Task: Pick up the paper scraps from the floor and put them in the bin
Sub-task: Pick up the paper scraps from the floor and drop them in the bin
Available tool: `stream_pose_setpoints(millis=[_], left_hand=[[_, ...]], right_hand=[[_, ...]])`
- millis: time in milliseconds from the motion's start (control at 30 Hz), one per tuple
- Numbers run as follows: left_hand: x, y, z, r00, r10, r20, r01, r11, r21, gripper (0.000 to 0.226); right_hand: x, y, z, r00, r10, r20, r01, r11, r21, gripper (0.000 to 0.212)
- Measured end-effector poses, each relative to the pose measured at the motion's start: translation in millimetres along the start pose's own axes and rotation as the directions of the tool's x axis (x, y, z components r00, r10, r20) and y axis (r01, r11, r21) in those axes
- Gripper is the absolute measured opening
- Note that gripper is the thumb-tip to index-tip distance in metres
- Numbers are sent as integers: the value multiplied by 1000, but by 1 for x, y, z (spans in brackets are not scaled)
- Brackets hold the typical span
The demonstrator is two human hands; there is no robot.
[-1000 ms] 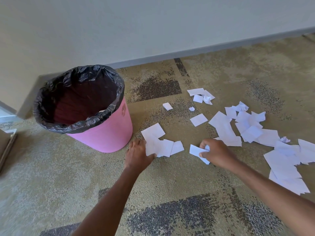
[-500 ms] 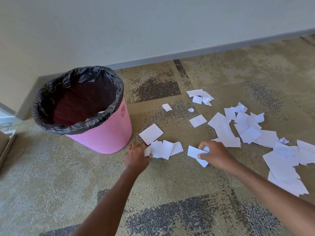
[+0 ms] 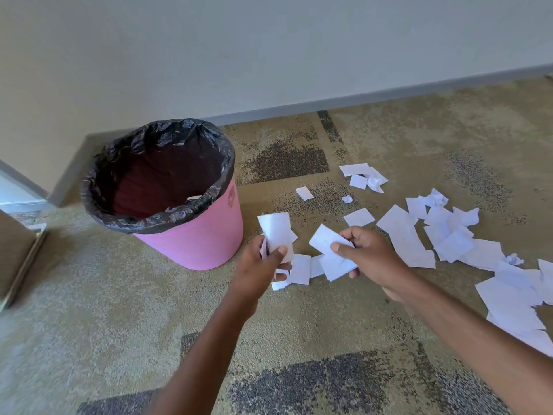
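The paper scrap (image 3: 275, 232) in the left grip (image 3: 260, 265) is white and stands upright, pinched with the thumb on its near face and the fingers curled behind it. Just right of it, the right grip (image 3: 371, 259) grasps a small bunch of white scraps (image 3: 327, 245) between thumb and fingers, and these fan out to the left and downward. Both grips are above the carpet (image 3: 119, 324), close together but not touching, just right of the bin. Under them a few flat scraps (image 3: 300, 269) lie on the floor, overlapping.

Farther off lie a small lone scrap (image 3: 304, 193), a tiny crumpled ball (image 3: 347, 199), a flat rectangular piece (image 3: 359, 217) and a little cluster of scraps (image 3: 363, 175). To the right a wide spread of overlapping sheets and crumpled bits (image 3: 449, 235) runs toward the near right edge, where larger sheets (image 3: 514, 304) lie.

The pink bin (image 3: 194, 247) stands upright on the carpet at the left, with a black liner (image 3: 155, 218) folded over its rim. A pale bit shows inside under the near rim, too small to tell what it is.

A grey baseboard (image 3: 389, 92) runs along the foot of the pale wall (image 3: 269, 40) on the far side. A flat brown board (image 3: 15, 253) leans in at the left edge.
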State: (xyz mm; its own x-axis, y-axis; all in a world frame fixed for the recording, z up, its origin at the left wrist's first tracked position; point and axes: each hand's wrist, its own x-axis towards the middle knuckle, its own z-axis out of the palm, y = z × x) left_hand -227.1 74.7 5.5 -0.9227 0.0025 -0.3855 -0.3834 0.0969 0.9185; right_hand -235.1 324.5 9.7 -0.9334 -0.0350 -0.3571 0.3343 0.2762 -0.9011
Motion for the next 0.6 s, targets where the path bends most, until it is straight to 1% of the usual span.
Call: stream_pose_setpoints(millis=[67,133,267,333,433,500,600], left_hand=[[-13,25,7,999,1,43,10,969,-247,24],[-23,49,9,999,24,30,-11,921,-390,22],[-39,96,1,991,113,-73,-134,868,-478,23],[-46,115,-10,977,163,-140,-212,833,-510,26],[-51,137,-34,951,194,-241,-295,802,-519,29],[-52,149,-54,957,192,-218,-284,778,-560,34],[-51,161,-85,984,132,-120,-179,749,-638,50]], right_hand=[[-3,-28,9,1000,-20,22,18,996,87,11],[-6,-59,16,998,-50,34,44,985,167,16],[-10,-123,29,990,-129,53,107,945,309,16],[-11,-151,38,979,-179,95,135,926,354,18],[-11,-190,60,952,-237,192,140,899,416,23],[-8,-208,78,934,-242,263,110,894,434,24],[-1,-223,105,925,-195,327,36,900,435,23]])
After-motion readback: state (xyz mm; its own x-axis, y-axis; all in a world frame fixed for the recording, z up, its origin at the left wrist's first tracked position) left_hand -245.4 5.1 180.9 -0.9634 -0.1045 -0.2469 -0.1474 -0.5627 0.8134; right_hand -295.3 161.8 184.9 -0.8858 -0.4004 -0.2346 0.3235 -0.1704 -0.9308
